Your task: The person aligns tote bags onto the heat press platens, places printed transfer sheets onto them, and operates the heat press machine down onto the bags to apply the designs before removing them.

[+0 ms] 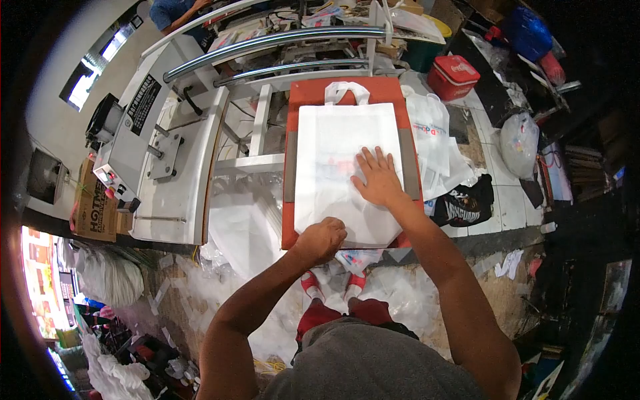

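A white fabric tote bag [327,147] lies flat on a red board [291,100], its looped handle [347,88] at the far end. Faint reddish print shows through the middle of the bag. My right hand [379,179] rests palm down on its right half, fingers spread. At the bag's near left edge, my left hand [323,239] is closed with the fingers curled onto the fabric; the fingertips are partly hidden. More white bags with coloured print [428,127] hang or lie at the board's right side.
A heat press machine [150,120] with metal rails [273,43] stands left and behind. A red cooler box [453,77] and a black printed cloth [467,203] are on the right. Plastic wrapping [267,300] covers the floor around my feet. Another person [177,15] is at the far left.
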{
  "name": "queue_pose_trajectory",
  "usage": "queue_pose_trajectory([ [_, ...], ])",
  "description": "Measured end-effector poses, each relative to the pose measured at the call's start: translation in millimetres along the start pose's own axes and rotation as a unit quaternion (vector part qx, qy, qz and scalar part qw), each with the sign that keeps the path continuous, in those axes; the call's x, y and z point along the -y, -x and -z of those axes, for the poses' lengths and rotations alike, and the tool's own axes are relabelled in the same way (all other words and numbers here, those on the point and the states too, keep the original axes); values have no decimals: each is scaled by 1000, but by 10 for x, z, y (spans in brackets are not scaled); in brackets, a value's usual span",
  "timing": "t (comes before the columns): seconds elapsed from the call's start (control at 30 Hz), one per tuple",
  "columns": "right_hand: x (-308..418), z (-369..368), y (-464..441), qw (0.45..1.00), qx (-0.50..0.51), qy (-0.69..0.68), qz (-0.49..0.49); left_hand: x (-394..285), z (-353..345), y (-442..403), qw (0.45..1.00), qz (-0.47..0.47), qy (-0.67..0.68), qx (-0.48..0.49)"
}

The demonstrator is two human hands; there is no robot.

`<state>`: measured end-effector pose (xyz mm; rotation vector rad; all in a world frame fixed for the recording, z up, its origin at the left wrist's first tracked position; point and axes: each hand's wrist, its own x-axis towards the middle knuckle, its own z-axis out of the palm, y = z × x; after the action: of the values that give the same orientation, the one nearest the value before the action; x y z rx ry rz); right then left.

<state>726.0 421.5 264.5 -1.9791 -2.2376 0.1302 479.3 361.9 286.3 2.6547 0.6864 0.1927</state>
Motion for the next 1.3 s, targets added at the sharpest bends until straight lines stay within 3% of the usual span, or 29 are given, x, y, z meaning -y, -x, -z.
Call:
queue_pose_trajectory([
  [0.13,17,-52,25,1000,-6,-4,3,-68,80,26,999,17,41,3],
  [0.23,5,-117,61,999,-33,-24,7,22,248,-143,991,69,83,76],
  [0.3,-5,-136,52,999,-41,-24,9,372,226,-459,989,119,87,10],
  [0.37,9,-123,67,999,-46,-23,11,698,186,-727,989,66,-6,-131],
  [0.5,-21,41,119,1000,-5,-11,-6,941,14,-838,968,158,-140,-139],
  [0.6,-93,60,173,1000,11,-5,-24,965,42,-806,953,243,-144,-108],
  [0.87,-131,30,178,999,5,-26,-23,982,239,-787,958,246,-128,-78],
  [0.93,-122,71,155,999,16,-21,-24,915,389,-803,953,267,-145,21],
  [1.1,-57,217,124,998,54,-7,-41,796,392,-460,956,236,-119,-129],
  [1.17,-1,299,169,999,-41,4,-28,672,471,-147,950,225,-85,-199],
  [1.2,22,388,228,999,-43,3,-30,616,528,63,945,226,-72,-225],
  [1.27,17,659,489,966,-212,-147,8,559,576,637,938,157,-58,-304],
  [1.3,-1,755,710,939,-269,-217,9,491,513,978,927,191,-40,-322],
])
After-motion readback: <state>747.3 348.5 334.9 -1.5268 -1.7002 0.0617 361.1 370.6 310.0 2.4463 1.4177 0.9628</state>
